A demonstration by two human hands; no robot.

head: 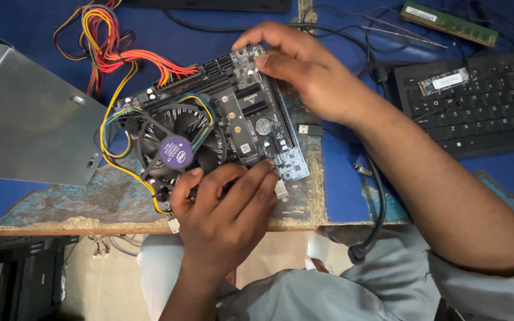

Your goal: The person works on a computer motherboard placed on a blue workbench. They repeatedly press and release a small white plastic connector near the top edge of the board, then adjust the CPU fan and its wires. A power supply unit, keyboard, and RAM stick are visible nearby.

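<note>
Motherboard [251, 119]: black, compact, lying flat and askew on worn blue tabletop near its front edge; round cooler fan [176, 148] with purple hub mounted left; yellow and red wires attached.

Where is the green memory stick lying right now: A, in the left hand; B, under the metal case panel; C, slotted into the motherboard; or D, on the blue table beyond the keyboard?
D: the green memory stick lies flat on the blue table, just beyond the black keyboard.

Bright, even light from above, soft shadows, sharp at centre — slight blur toward the edges
</note>
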